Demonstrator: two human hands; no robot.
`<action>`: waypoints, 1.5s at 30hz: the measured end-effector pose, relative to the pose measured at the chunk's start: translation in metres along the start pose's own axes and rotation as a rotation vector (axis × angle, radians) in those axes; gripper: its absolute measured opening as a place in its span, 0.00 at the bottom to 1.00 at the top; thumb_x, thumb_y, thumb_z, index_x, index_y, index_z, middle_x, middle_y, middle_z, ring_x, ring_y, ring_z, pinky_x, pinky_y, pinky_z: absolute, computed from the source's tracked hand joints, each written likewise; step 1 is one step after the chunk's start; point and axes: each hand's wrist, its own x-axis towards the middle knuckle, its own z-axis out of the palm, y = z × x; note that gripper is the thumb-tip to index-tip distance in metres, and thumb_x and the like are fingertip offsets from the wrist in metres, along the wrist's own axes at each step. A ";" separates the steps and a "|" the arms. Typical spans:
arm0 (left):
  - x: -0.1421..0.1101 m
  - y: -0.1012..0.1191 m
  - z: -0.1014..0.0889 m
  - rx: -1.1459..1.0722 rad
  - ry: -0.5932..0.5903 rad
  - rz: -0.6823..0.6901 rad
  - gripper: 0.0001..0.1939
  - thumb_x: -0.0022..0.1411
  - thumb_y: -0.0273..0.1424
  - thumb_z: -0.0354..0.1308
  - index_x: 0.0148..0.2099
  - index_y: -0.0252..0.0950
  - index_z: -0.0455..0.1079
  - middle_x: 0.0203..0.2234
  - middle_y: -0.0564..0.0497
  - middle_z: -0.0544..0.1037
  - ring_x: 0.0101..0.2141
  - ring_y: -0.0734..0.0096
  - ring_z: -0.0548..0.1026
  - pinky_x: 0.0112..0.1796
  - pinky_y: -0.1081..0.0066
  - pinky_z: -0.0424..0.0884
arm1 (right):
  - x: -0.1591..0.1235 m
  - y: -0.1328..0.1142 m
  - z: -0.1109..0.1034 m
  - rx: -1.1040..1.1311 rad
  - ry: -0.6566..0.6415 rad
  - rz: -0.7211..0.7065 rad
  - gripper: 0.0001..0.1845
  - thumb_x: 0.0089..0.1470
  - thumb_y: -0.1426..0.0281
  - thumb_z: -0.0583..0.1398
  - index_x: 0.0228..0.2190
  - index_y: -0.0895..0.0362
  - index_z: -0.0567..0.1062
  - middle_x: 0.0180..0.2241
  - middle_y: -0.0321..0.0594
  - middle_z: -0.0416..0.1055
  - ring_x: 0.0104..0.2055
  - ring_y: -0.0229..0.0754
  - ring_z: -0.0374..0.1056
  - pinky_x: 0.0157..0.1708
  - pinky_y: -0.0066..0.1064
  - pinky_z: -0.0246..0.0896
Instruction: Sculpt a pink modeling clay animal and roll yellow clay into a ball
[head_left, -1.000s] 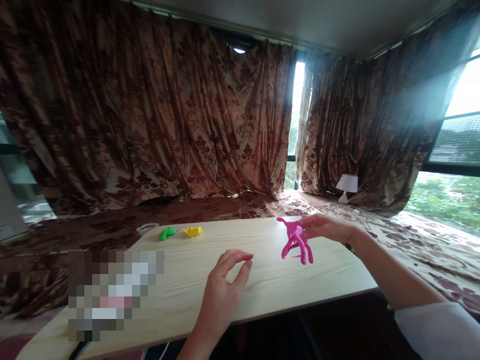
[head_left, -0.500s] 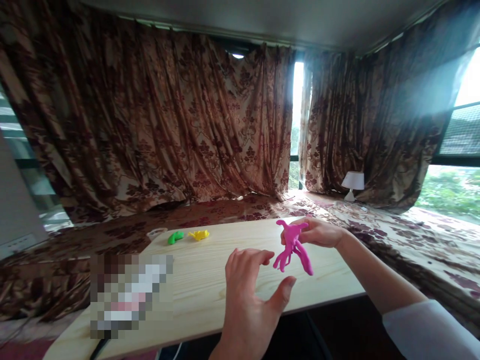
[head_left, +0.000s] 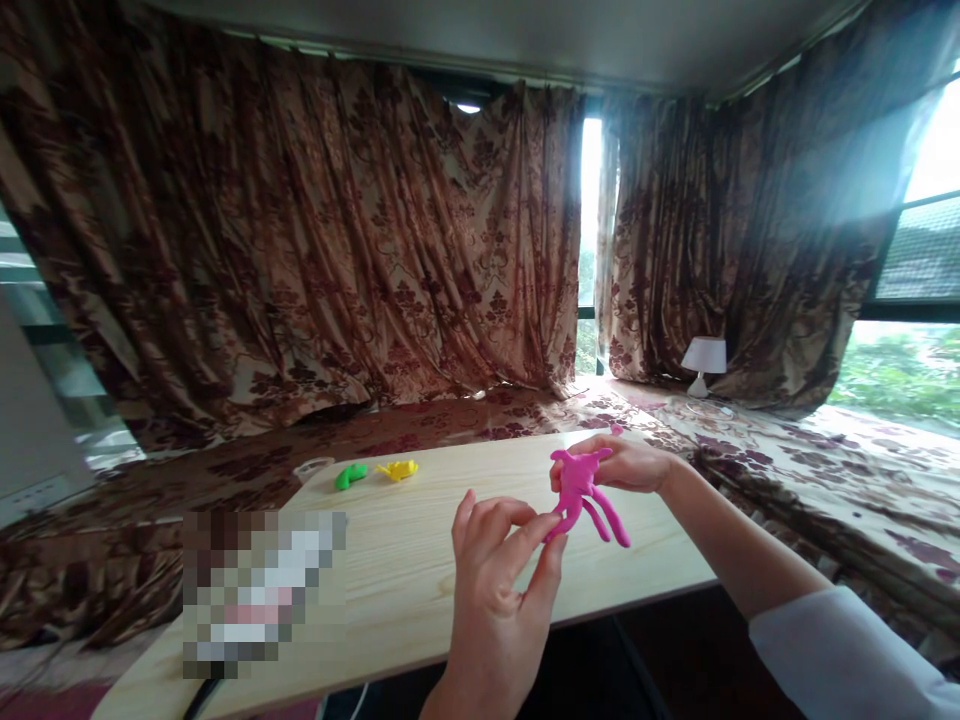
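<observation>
A bright pink figure [head_left: 579, 478], apparently of modelling clay, hangs over the table with several long limbs pointing down. My right hand [head_left: 630, 463] grips its upper body from behind, and the figure covers part of those fingers. Between thumb and forefinger, my left hand [head_left: 506, 570] pinches the limbs on the figure's left side near their ends. The two limbs on the right side dangle free. A small pink bit [head_left: 616, 430] shows just above my right hand.
Toward the back left of the pale wooden table [head_left: 397, 560] lie a green piece [head_left: 350, 477] and a yellow piece [head_left: 399, 469]. A pixelated item [head_left: 262, 590] with a black cable lies at the front left. A white lamp [head_left: 703, 358] stands beyond the table.
My left hand has closed from an open pose onto the left limbs of the pink figure. My right hand has shifted slightly left with the figure.
</observation>
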 end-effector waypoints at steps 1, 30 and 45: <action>0.000 0.000 -0.001 -0.014 -0.007 0.007 0.11 0.58 0.26 0.56 0.43 0.44 0.72 0.32 0.53 0.72 0.38 0.69 0.70 0.56 0.53 0.50 | 0.000 0.000 0.000 0.006 0.001 -0.001 0.12 0.49 0.69 0.63 0.36 0.62 0.77 0.37 0.45 0.74 0.41 0.42 0.69 0.46 0.34 0.60; 0.113 -0.068 -0.024 -0.297 -0.617 -0.177 0.16 0.57 0.43 0.55 0.43 0.39 0.74 0.39 0.49 0.77 0.41 0.63 0.73 0.43 0.68 0.67 | 0.002 0.000 0.036 -0.420 0.649 -0.181 0.19 0.53 0.57 0.58 0.37 0.60 0.77 0.26 0.38 0.71 0.28 0.36 0.65 0.28 0.28 0.61; 0.113 -0.071 -0.018 -0.159 -0.421 -0.249 0.14 0.50 0.41 0.61 0.35 0.36 0.74 0.32 0.50 0.76 0.32 0.67 0.73 0.32 0.72 0.67 | -0.004 0.001 0.058 -0.844 0.891 -0.170 0.20 0.59 0.58 0.50 0.29 0.56 0.76 0.25 0.38 0.70 0.28 0.38 0.64 0.27 0.28 0.54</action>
